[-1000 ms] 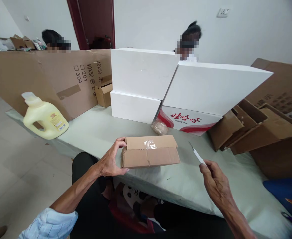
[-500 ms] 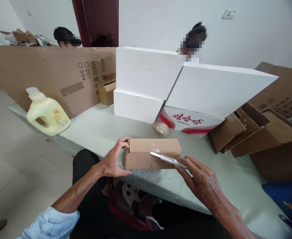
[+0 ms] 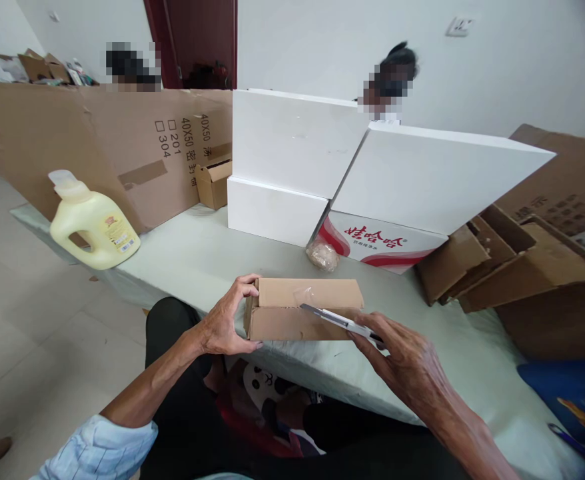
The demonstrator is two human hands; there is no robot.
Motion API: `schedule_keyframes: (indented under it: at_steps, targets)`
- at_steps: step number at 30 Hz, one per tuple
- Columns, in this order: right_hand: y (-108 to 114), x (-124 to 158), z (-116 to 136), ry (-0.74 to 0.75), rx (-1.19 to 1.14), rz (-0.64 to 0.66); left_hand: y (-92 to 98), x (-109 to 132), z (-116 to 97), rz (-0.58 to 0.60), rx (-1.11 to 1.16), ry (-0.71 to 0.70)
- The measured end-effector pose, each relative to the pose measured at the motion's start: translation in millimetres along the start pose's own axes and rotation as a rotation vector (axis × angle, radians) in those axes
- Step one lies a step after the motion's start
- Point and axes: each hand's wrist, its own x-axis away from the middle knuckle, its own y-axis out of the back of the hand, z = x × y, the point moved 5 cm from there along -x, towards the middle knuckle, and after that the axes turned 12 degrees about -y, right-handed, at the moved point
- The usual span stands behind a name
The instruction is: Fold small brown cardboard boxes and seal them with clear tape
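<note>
A small brown cardboard box lies at the table's front edge, with a piece of clear tape across its top seam. My left hand grips the box's left end, thumb on the near side and fingers on the far side. In my right hand is a white utility knife, its blade pointing left and its tip at the seam beside the tape. Behind the box sits a clear, crumpled roundish bundle.
White boxes are stacked behind, beside a large cardboard panel. A yellow jug stands left, open cartons right. Two people's heads show beyond. A blue item lies at the right on the green-covered table.
The knife's blade has tilted slightly, and its side now looks darker. Both hands have stayed nearly in place; the view has shifted a little.
</note>
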Motion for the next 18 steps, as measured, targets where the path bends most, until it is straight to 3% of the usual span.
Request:
schedule_keyframes:
  at_steps: [18]
  targets:
    - [12.1, -22.1, 20.3, 0.175, 0.091, -0.011, 2.2, 0.6, -2.1, 0.013, 0.007, 0.009]
